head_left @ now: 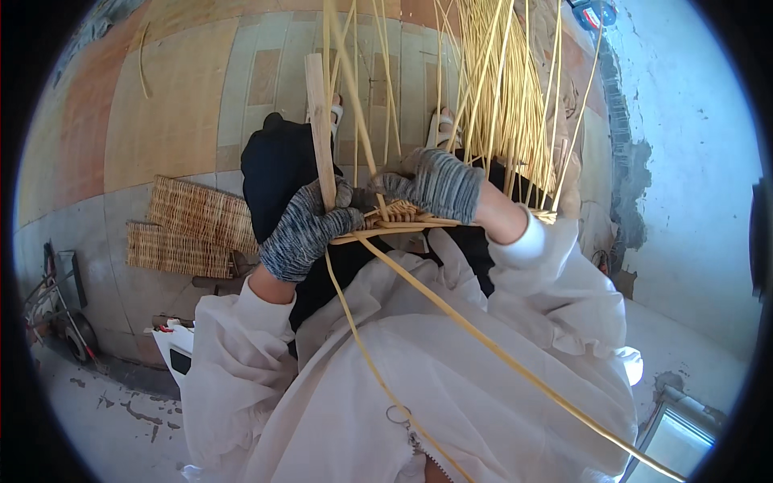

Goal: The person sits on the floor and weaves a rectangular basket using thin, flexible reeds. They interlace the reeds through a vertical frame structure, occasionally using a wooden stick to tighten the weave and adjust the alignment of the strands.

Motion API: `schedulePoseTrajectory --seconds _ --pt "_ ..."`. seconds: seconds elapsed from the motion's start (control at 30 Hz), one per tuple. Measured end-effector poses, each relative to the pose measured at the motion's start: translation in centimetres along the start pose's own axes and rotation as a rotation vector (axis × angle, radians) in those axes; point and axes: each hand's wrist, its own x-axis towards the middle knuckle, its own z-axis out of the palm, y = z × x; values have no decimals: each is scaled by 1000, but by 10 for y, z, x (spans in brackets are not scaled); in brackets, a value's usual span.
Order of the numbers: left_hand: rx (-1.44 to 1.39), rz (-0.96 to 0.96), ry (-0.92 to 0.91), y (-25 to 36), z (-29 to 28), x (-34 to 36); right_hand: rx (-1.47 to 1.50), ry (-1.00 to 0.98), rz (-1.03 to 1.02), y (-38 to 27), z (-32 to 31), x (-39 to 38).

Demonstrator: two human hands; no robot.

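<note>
Across my lap lies a partly woven wicker panel (403, 217), with long yellow wicker rods (503, 88) standing away from its edge. My left hand (306, 229), in a grey striped knit glove, is closed around the base of a flat wooden slat (319, 121) at the panel's left end. Close by, my right hand (443, 185), gloved alike, has its fingers closed at a thick wicker rod (361, 105) just above the weave. Its fingertips are partly hidden. Two loose strands run from the weave toward me; the thicker strand (499, 346) crosses my white top to the lower right.
On the tiled floor at left lie finished-looking woven wicker pieces (201, 213). A wheeled metal cart (68, 314) stands farther left. A white wall with peeling plaster (684, 161) rises at right. A loose rod (143, 60) lies at the far left.
</note>
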Motion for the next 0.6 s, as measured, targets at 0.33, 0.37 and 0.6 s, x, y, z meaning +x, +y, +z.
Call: schedulePoseTrajectory --seconds 0.33,0.37,0.6 --pt "7 -10 -109 -5 2 1 -360 -350 347 -86 9 -59" --pt "-35 -13 -114 -2 3 1 -356 -395 375 -78 5 -61" --pt "-196 -94 -705 -2 -43 16 647 170 -291 -78 0 -81"
